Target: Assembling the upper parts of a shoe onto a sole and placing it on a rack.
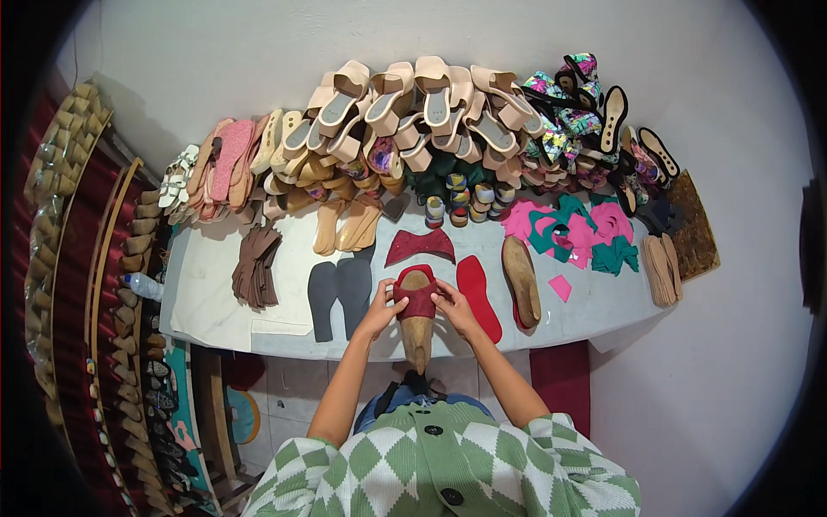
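Note:
Between my two hands is a wooden shoe last [417,338], its heel end toward me over the table's near edge. A dark red upper piece [417,303] wraps across its front part, and a bright red sole piece shows round the toe. My left hand [382,310] closes its fingers on the upper's left edge. Against the right edge, my right hand [453,308] grips in the same way. Beyond them lies a second dark red upper piece [420,247], flat on the table. Beside my right hand rests a red sole piece [478,297].
Grey soles [338,297] and brown strips [257,269] lie to the left. Another last [520,280] and pink and green scraps [573,231] lie right. Finished beige sandals [431,99] are heaped against the wall. Racks of lasts [129,293] stand at far left.

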Action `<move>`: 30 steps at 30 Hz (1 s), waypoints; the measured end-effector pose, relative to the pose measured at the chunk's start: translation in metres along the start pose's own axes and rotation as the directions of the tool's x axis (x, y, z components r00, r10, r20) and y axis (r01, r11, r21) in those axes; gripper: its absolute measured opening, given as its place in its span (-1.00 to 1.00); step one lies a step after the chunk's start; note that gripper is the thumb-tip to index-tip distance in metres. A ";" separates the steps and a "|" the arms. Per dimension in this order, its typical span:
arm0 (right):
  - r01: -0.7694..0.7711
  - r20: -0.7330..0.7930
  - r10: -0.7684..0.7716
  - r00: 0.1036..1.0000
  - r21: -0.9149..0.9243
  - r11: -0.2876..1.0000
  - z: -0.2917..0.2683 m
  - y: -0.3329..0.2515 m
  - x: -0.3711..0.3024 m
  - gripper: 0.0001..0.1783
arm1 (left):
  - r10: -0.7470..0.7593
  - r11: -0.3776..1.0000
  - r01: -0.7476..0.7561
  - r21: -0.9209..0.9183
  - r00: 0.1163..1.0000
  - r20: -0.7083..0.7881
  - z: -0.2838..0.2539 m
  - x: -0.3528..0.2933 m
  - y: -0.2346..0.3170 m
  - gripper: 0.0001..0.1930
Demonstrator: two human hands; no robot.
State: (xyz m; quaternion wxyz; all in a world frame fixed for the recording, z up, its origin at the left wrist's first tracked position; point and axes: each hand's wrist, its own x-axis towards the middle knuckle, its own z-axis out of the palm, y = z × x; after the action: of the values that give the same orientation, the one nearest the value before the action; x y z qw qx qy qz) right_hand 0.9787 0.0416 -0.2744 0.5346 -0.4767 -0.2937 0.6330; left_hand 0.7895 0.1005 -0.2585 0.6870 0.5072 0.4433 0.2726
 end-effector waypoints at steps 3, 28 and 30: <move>0.067 -0.015 -0.068 0.998 -0.051 0.996 -0.006 0.008 0.001 -0.50 | 0.102 0.956 -0.074 0.283 0.991 -0.085 0.001 -0.001 0.003 -0.51; -0.074 0.333 0.118 0.936 -0.141 0.987 -0.020 0.052 -0.029 -0.38 | 0.257 0.964 -0.259 0.061 0.966 0.032 0.001 -0.032 0.008 0.08; -0.072 0.395 0.139 0.908 -0.179 0.981 -0.015 0.055 -0.033 -0.22 | 0.255 0.967 -0.255 -0.007 0.965 0.053 -0.001 -0.033 0.010 0.08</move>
State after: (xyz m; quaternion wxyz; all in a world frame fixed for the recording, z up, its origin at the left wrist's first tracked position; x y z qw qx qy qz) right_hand 0.9699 -0.0058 -0.3188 0.3868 -0.3919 -0.4219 0.7203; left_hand 0.7746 0.0772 -0.2387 0.6578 0.5671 0.3556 0.3452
